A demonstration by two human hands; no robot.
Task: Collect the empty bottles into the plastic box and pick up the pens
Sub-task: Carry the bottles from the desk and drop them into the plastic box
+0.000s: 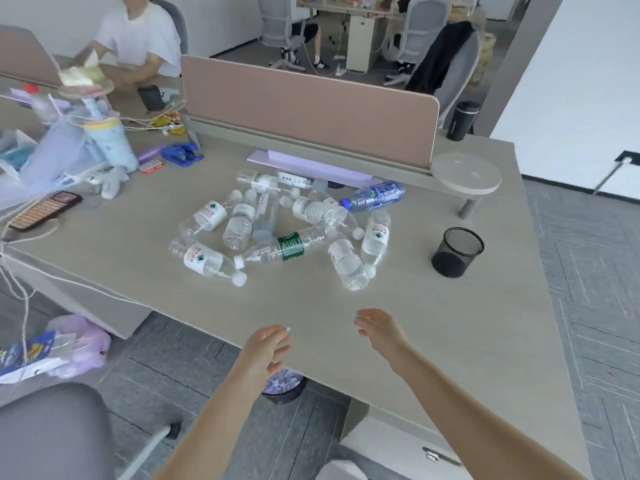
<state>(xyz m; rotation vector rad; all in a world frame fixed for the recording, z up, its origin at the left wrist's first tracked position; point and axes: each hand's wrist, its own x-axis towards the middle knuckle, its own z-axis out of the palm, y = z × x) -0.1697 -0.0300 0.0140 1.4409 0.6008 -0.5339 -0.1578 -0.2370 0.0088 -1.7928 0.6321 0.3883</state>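
Several empty clear plastic bottles lie in a loose pile in the middle of the grey desk (433, 323). Among them are a green-labelled bottle (287, 245), a blue bottle (375, 195) at the back right and a white-labelled bottle (204, 259) at the front left. My left hand (266, 348) hovers over the desk's near edge, fingers relaxed and holding nothing. My right hand (377, 329) floats above the desk a little to the right, fingers loosely curled and empty. Both hands are well short of the pile. No plastic box or pens are visible.
A black mesh pen cup (457, 252) stands right of the pile. A pink divider (311, 105) runs behind the bottles, a black tumbler (462, 121) beyond it. Clutter, a blue stapler (183, 154) and a calculator (45, 209) fill the left. A person sits at the far left. A grey chair (52, 431) is at the lower left.
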